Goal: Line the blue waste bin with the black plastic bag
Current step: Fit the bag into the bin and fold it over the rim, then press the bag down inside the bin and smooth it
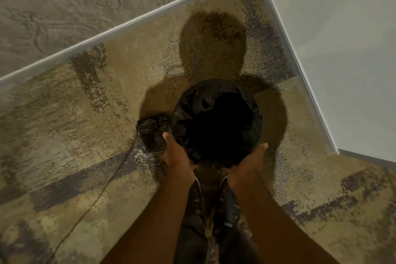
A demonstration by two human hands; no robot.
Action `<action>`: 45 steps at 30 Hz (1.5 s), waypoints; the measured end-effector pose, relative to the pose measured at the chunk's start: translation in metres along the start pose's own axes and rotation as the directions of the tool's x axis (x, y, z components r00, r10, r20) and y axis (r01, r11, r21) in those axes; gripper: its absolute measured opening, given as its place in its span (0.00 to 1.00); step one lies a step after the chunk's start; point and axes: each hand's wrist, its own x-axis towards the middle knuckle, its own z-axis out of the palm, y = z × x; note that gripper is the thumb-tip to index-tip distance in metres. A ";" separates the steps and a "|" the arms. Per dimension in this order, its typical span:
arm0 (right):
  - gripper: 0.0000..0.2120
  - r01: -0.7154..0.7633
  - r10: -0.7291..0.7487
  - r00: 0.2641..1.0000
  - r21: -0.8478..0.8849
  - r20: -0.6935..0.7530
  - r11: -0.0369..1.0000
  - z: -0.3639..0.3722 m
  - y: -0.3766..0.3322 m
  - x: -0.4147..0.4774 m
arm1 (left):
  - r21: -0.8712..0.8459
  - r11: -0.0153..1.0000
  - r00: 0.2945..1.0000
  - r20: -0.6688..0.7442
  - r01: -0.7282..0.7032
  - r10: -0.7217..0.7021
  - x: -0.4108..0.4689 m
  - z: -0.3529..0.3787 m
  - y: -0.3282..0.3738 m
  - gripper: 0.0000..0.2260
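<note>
A round waste bin stands on the carpet straight below me, and the black plastic bag (216,109) covers its mouth and rim, so none of the blue shows. The bag's inside is a dark hollow. My left hand (177,154) presses against the near left side of the bag-covered rim, thumb up. My right hand (248,161) cups the near right side in the same way. Both hands grip the bag at the rim from outside.
A black packet of folded bags (152,133) lies on the carpet just left of the bin. White skirting (128,23) and patterned wall run behind, and a wall corner (300,66) closes the right. My shoes (214,203) stand below the bin.
</note>
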 end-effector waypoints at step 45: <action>0.25 0.823 -0.333 0.491 -0.554 0.805 -0.125 0.108 -0.137 0.049 | 0.537 0.144 0.538 0.711 -0.831 0.452 0.034 0.075 0.105 0.21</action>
